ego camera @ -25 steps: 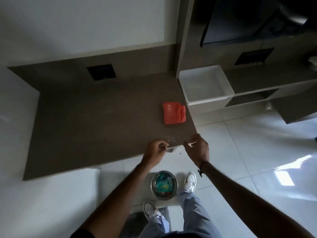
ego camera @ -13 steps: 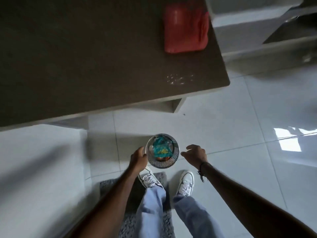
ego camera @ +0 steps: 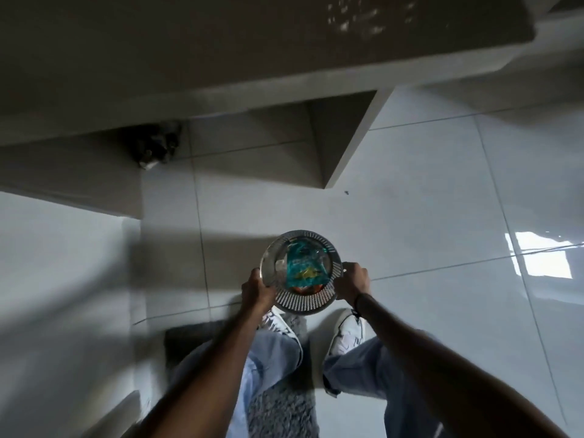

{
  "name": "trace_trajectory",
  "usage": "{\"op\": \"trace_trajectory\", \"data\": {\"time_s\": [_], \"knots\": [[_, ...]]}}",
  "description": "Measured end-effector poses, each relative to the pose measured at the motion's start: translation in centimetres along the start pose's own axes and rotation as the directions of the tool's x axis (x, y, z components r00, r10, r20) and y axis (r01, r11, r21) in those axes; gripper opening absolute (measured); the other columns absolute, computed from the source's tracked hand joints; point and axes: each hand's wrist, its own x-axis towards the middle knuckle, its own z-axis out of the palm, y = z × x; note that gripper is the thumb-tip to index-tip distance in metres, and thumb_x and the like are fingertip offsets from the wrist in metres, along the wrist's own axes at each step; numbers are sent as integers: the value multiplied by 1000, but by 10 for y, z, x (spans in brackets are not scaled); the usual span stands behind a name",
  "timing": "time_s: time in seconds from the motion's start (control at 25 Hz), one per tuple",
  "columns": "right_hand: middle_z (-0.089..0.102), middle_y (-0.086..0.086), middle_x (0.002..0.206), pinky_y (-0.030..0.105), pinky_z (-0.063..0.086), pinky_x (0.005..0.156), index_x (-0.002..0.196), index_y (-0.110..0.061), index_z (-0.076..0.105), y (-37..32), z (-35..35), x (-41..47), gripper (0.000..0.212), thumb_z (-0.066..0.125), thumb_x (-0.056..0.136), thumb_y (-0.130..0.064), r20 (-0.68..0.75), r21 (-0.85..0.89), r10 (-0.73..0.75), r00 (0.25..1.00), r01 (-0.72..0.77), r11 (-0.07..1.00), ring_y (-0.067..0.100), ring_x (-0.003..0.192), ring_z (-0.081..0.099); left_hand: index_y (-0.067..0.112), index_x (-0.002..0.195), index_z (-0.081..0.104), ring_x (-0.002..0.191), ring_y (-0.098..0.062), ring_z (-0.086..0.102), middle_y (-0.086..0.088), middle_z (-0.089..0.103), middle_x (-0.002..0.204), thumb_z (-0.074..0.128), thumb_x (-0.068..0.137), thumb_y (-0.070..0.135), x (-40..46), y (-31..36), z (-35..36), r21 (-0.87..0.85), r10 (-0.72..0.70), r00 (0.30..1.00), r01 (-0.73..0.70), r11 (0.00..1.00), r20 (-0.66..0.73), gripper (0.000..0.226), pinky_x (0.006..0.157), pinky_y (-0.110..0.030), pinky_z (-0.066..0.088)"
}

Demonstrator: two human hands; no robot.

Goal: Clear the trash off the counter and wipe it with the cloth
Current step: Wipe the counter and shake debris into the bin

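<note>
A round perforated metal trash bin [ego camera: 303,303] stands on the floor in front of my feet, with teal and orange wrappers [ego camera: 305,268] inside. My left hand [ego camera: 257,289] grips its left rim and my right hand [ego camera: 354,281] grips its right rim. The dark counter [ego camera: 221,36] fills the top of the view, with small pale crumbs [ego camera: 363,18] near its right end. The orange cloth is out of view.
White glossy floor tiles [ego camera: 442,216] spread to the right. A grey mat [ego camera: 284,406] lies under my feet. Under the counter hangs a boxy support [ego camera: 341,137], with a dark object [ego camera: 155,147] on the floor by the wall at left.
My hands left the counter edge, dropped to the bin on the floor and closed on its rim. The view tilted down, so the orange cloth left the frame.
</note>
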Motion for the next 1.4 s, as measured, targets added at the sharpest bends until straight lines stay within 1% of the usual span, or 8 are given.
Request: {"op": "trace_trajectory", "data": {"time_s": [0.08,0.24,0.52,0.72,0.92,1.04,1.24,1.4], "knots": [[75,21,81,36,56,64,91,-8,77,-17,-39,-59,38,52,65,-21,-7,-59,-37,999,37,998,37,77,71,13,123,58,95,-33,63,-19,70,118,61,86,18,-56,8,-32,-10,1,1000,-1,1000,11,37,71,-29,48],[77,20,82,48,61,73,94,-12,78,-58,-129,-195,29,60,73,-5,-21,-90,-81,997,78,993,38,79,74,14,114,63,86,-22,58,-18,71,115,62,83,16,-187,36,-113,-83,48,998,-45,996,30,31,58,-22,48],[79,17,91,43,60,76,98,-15,77,-113,-194,-294,20,64,84,-16,-6,-179,-277,961,271,946,37,87,74,16,120,61,112,-36,64,-18,67,124,63,84,29,-285,63,-194,-108,141,990,-137,985,30,38,91,-42,59],[80,5,103,33,59,84,120,-18,71,-151,-223,-298,36,69,84,-21,-80,-132,-401,913,389,912,23,94,76,8,120,58,103,-36,65,-24,63,124,58,90,25,-282,74,-214,-74,126,992,-126,989,-8,34,63,-31,59],[75,2,114,40,61,77,124,-23,65,-231,-284,-273,46,65,79,-31,-359,-387,-727,585,616,686,26,98,72,5,116,62,112,-43,64,-28,65,124,54,90,12,-270,89,-220,26,64,993,-61,998,-101,29,91,-49,59],[65,9,133,42,54,94,139,-17,55,-289,-319,-236,65,63,76,-28,-254,-586,-847,467,622,519,31,117,63,3,118,62,112,-43,64,-28,64,126,57,87,8,-264,97,-224,-26,15,995,-17,1000,-97,32,90,-50,60],[40,16,153,53,28,117,151,-15,36,-361,-337,-168,76,58,83,-42,121,-825,-796,593,506,251,39,144,35,6,118,62,106,-40,68,-26,66,122,63,89,22,-255,109,-223,-171,-72,990,51,984,-121,33,87,-51,61],[43,12,149,54,40,108,145,-21,43,-374,-337,-142,66,63,85,-40,194,-821,-742,642,520,235,37,136,40,9,113,61,96,-42,70,-24,65,119,70,86,21,-248,115,-223,-318,-134,986,98,943,-94,31,70,-56,65]]}}
